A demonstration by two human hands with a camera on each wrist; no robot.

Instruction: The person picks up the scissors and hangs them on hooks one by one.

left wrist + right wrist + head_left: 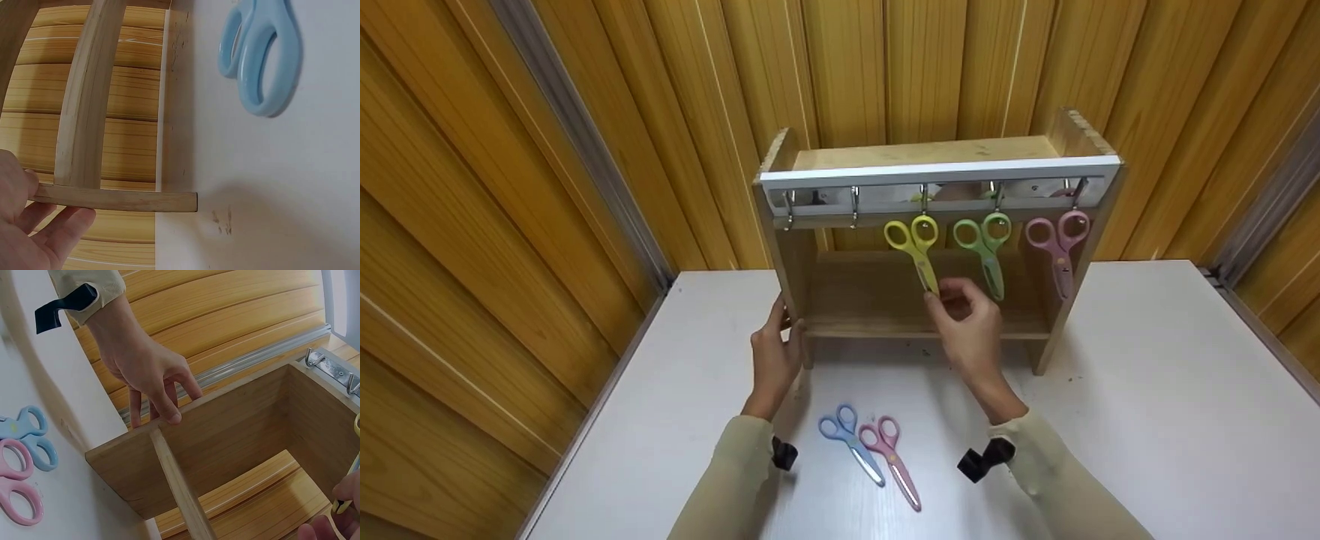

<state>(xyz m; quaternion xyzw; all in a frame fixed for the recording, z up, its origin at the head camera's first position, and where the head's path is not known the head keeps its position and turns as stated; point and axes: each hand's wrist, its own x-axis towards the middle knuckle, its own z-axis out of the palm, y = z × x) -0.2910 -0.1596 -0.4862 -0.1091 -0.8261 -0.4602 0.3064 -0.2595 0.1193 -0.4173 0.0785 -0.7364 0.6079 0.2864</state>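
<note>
A wooden rack (930, 330) stands on the white table, a strip of metal hooks (855, 206) along its top front. My left hand (776, 356) grips the rack's left side panel (124, 198), thumb on one face and fingers on the other. Yellow scissors (916, 247) hang by one handle loop from the middle hook. Their lower tip is pinched between the thumb and fingers of my right hand (971, 330). To the right hang green scissors (986, 247) and mauve-pink scissors (1060, 247). Blue scissors (851, 444) and pink scissors (891, 454) lie on the table between my forearms.
Two hooks at the left of the strip hold nothing. Wood-patterned panel walls (847, 67) rise behind and beside the table (697, 390). A black wrist mount (986, 459) sits at my right sleeve, and another black mount (784, 454) at my left.
</note>
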